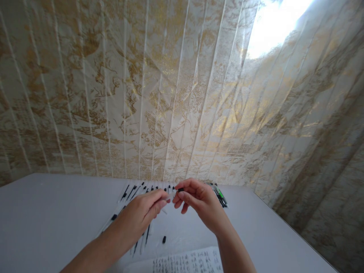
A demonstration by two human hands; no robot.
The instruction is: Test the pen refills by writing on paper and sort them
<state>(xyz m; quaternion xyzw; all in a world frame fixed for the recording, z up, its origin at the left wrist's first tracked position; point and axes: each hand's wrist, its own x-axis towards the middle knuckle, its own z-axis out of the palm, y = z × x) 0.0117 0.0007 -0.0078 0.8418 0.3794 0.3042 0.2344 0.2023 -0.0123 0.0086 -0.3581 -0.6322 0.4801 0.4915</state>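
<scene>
Black and small, a pen cap (181,189) is pinched between thumb and forefinger of the right hand (199,198), above the white tabletop (57,220); just beside it, the left hand (147,205), fingers curled, grips a translucent piece (171,195).

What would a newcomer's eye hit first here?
The pale, gold-patterned fabric curtain filling the upper view, glaring white at upper right. Below, over the white table, the left hand and right hand nearly meet, the right's fingers pinching a small black piece. Black-and-clear pen parts lie around the left hand.
</scene>
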